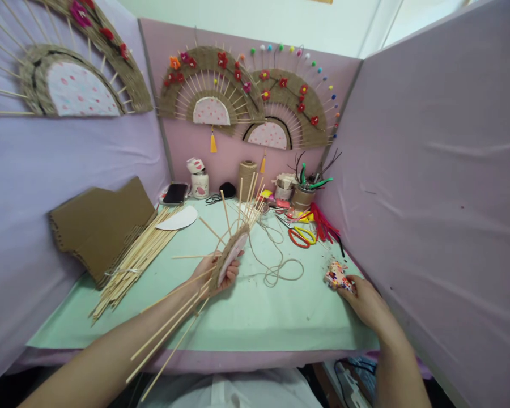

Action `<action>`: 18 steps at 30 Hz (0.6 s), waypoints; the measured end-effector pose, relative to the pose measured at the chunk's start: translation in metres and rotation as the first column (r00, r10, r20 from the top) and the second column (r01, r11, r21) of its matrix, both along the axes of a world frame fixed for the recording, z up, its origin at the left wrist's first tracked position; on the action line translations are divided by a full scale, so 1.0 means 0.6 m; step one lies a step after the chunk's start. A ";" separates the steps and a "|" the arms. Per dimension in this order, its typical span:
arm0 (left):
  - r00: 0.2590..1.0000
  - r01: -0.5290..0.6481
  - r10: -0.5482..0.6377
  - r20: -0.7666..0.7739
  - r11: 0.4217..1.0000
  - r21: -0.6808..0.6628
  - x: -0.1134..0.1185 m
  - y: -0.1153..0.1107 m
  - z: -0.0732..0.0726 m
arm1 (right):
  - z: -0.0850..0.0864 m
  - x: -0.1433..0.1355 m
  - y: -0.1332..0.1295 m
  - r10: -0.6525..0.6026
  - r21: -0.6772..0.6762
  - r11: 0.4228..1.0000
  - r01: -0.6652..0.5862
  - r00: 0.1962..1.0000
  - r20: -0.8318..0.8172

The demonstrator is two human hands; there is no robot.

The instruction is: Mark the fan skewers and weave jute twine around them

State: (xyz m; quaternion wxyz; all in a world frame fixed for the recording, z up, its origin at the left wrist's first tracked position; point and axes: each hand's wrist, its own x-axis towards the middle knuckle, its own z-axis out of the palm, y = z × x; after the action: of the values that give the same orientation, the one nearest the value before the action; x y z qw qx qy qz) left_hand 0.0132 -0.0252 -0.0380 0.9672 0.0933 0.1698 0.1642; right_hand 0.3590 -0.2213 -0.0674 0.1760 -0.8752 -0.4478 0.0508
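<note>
My left hand (227, 275) is wrapped around the half-round base of a stick fan (230, 258), holding it tilted on edge above the table. Twine covers the rim of the base, and its flat face is pale. Thin wooden sticks spread out from it, some over my left forearm. At the right side of the table my right hand (361, 297) grips a small object with a multicoloured pattern (338, 275); its kind is not clear. Loose twine (276, 272) lies looped on the table between my hands.
Left lie a bundle of wooden sticks (131, 263), cardboard (102, 226) and a white half-round card (178, 219). Behind stand a twine spool (247, 174) and a tool can (302, 198). Scissors (302, 236) lie near red strips (323, 224). Finished fans (212, 62) hang on the partitions.
</note>
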 end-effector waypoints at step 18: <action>0.994 0.097 -0.093 0.057 0.993 -0.074 0.002 -0.012 0.005 | 0.114 -0.272 0.103 0.674 0.745 0.622 0.240 0.321 -0.666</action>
State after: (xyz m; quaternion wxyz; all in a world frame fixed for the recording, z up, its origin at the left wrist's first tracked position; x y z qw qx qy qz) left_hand 0.0143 -0.0326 -0.0350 0.9810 0.0596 0.1453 0.1139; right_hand 0.1961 -0.1594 0.0007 0.7232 -0.4470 -0.3719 0.3727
